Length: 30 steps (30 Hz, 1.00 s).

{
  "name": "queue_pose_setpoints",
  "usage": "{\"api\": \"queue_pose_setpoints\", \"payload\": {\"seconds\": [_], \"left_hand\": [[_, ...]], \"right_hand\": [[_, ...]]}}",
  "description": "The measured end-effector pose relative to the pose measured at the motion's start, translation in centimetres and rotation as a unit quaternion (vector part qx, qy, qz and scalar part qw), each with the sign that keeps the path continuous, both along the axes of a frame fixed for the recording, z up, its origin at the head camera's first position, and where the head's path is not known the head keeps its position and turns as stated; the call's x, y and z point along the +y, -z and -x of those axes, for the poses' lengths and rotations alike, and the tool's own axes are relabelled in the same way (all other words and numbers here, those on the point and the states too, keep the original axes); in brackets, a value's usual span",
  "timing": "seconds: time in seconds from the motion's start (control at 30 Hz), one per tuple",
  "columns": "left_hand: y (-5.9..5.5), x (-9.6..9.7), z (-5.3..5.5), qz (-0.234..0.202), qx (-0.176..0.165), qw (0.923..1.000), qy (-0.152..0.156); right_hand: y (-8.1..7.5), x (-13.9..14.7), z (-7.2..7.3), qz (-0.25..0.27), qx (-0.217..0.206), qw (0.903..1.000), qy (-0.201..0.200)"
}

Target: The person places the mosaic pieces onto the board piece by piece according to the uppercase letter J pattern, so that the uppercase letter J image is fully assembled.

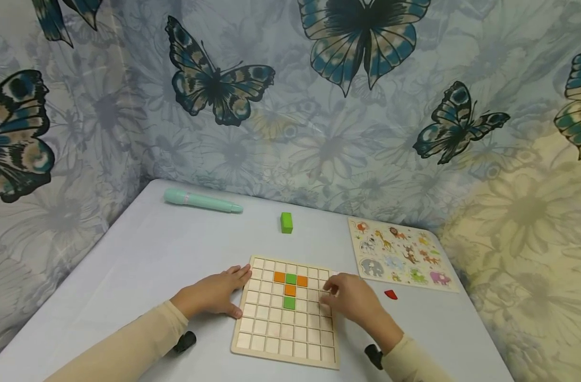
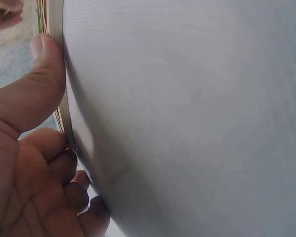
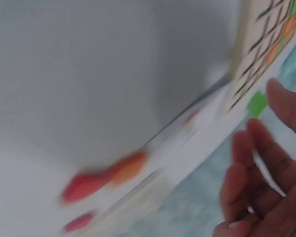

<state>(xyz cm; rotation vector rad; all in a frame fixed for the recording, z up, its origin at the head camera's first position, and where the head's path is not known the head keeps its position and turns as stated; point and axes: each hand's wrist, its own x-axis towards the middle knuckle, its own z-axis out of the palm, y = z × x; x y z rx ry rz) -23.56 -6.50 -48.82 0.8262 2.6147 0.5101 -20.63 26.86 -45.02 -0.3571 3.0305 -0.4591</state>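
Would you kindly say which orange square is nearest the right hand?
The right-end orange square in the top coloured row; the left-end orange square and the lower orange square both lie farther from the right hand.

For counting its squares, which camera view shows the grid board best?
The head view, because nearly the whole grid board shows from above. The left wrist view has mainly its edge; the right wrist view, a blurred, slanted part.

Smooth, matt wooden grid board (image 1: 287,317)
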Motion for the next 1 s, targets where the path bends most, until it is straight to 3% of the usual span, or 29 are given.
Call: {"api": "queue_pose_setpoints", "payload": {"seconds": [0.17, 0.33, 0.7, 0.87, 1.0], "left_hand": [[0.0, -0.3, -0.1, -0.004, -0.002, 1.0, 0.0], [0.0, -0.4, -0.1, 0.001, 0.001, 1.0, 0.0], [0.0, -0.2, -0.2, -0.005, -0.005, 1.0, 0.0], [-0.1, -0.1, 0.0, -0.005, -0.002, 1.0, 0.006], [-0.4, 0.0, -0.1, -0.007, -0.003, 1.0, 0.006]], "right_hand": [[-0.1, 6.3, -0.5, -0.062, -0.026, 0.9931, 0.096], [0.6, 9.0, -0.9, -0.063, -0.073, 0.9848, 0.145], [1.3, 9.4, -1.0, -0.081, -0.066, 0.984, 0.145], [0.4, 9.3, -1.2, -0.047, -0.074, 0.984, 0.155], [0.0, 6.8, -1.3, -0.027, -0.05, 0.9908, 0.123]]}}
